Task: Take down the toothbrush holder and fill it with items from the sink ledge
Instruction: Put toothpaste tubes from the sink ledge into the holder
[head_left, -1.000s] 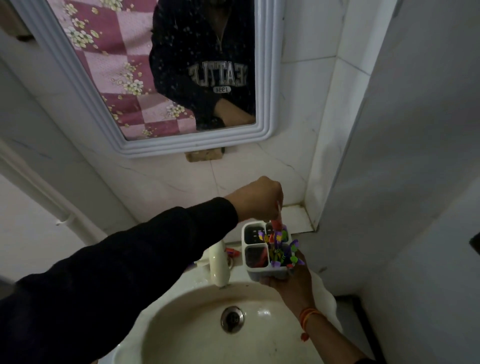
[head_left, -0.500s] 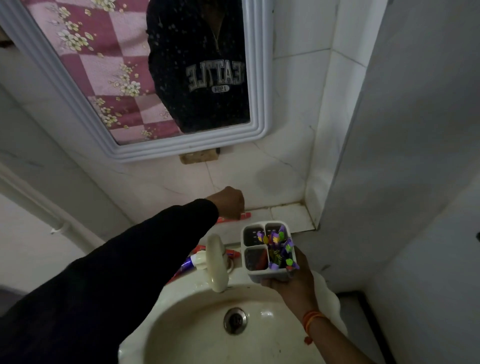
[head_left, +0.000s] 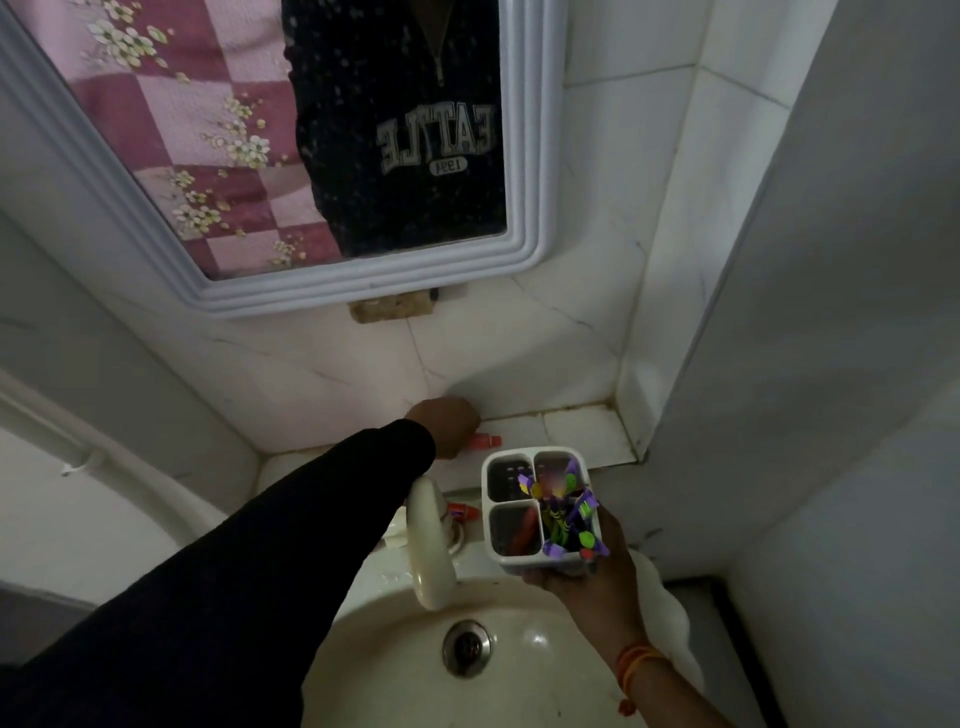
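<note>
My right hand (head_left: 589, 584) holds a white four-compartment toothbrush holder (head_left: 540, 564) from below, over the right rim of the sink. Its right compartments hold several purple and green brushes, and something red stands in the near-left one. On the tiled ledge (head_left: 576, 431) behind the sink lies a red item (head_left: 488, 441). My left hand (head_left: 447, 423) is down on that item's left end, fingers curled over it, with only the right tip showing. Another red and purple item (head_left: 465, 512) lies on the sink rim behind the tap.
A cream tap (head_left: 428, 545) rises between my arms over the basin, whose drain (head_left: 466, 647) is below. A framed mirror (head_left: 363, 291) hangs on the tiled wall above the ledge. A wall corner (head_left: 639, 415) closes the ledge on the right.
My left hand has left the top of the holder and gone back and left to the ledge, onto the red item. The holder has stayed in my right hand.
</note>
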